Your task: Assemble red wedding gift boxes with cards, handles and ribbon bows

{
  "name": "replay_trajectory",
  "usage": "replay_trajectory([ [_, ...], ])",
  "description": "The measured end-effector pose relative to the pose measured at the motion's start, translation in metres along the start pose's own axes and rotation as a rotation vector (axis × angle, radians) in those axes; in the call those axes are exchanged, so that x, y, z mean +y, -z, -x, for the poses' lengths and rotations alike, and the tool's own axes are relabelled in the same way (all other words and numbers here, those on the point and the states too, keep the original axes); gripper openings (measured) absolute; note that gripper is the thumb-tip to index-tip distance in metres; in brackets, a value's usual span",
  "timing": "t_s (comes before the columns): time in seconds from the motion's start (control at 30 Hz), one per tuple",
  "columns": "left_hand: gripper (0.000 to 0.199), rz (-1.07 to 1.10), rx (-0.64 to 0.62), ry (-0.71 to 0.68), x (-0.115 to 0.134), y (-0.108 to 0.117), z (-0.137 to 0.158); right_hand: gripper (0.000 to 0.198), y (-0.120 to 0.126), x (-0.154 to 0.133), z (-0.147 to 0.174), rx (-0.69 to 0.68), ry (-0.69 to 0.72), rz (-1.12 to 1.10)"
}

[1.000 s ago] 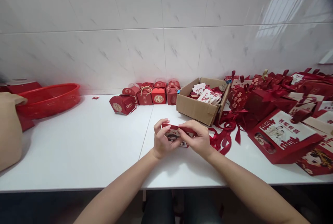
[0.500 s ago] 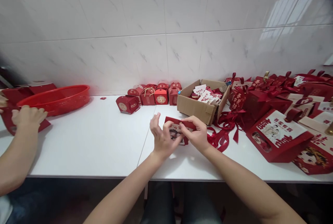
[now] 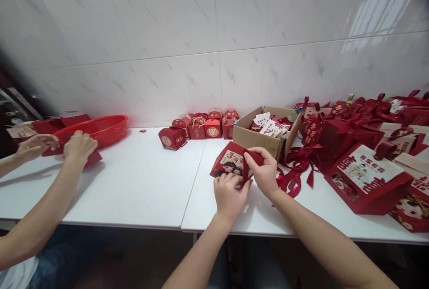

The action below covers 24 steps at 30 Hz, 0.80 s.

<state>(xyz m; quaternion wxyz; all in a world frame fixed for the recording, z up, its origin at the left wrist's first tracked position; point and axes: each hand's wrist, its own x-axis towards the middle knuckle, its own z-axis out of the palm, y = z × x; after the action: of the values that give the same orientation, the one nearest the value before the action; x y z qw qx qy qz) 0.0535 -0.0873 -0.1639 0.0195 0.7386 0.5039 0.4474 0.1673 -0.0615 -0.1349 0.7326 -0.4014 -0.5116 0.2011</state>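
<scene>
A red gift box (image 3: 231, 159) with cartoon figures and gold lettering on its front tilts between my two hands, low over the white table. My left hand (image 3: 230, 194) is closed on its lower edge, the fingers lying across the printed front. At the upper right side, my right hand (image 3: 263, 169) pinches a red flap or strip of the box between thumb and fingers. What lies behind the box is hidden. Red ribbons (image 3: 295, 177) lie on the table just right of my right hand.
A cardboard box (image 3: 258, 140) of printed cards stands behind my hands. Small red boxes (image 3: 172, 138) line the wall. Finished-looking red gift boxes (image 3: 372, 181) crowd the right. At the left, a co-worker's hands (image 3: 80, 148) handle a red piece near a red basin (image 3: 110, 131).
The gift box has turned and tipped, showing more of its front. My left hand has shifted right and down to its lower edge. The co-worker's hands have moved right with the red piece.
</scene>
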Motion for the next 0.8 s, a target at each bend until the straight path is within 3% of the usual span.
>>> replay_trajectory([
  [0.17, 0.022, 0.431, -0.122, 0.201, -0.008, 0.013, 0.009, 0.019, 0.002, 0.008, -0.007, 0.008, -0.136, -0.05],
  [0.3, 0.023, 0.493, -0.073, 0.303, -0.026, 0.042, 0.006, 0.02, 0.001, 0.008, -0.007, -0.078, -0.207, -0.052],
  [0.4, 0.021, 0.477, 0.008, 0.295, -0.036, 0.069, 0.0, 0.014, 0.001, 0.002, -0.003, -0.2, -0.095, 0.043],
  [0.57, 0.01, 0.428, 0.21, 0.081, -0.031, 0.107, -0.008, 0.005, 0.002, -0.006, 0.005, -0.412, 0.227, 0.099],
  [0.73, 0.004, 0.394, 0.315, -0.047, -0.012, 0.116, -0.029, 0.016, 0.0, -0.011, 0.015, -0.542, 0.456, -0.007],
  [0.8, 0.016, 0.442, 0.32, -0.107, -0.008, 0.117, -0.042, 0.019, -0.001, -0.013, 0.018, -0.522, 0.481, -0.026],
])
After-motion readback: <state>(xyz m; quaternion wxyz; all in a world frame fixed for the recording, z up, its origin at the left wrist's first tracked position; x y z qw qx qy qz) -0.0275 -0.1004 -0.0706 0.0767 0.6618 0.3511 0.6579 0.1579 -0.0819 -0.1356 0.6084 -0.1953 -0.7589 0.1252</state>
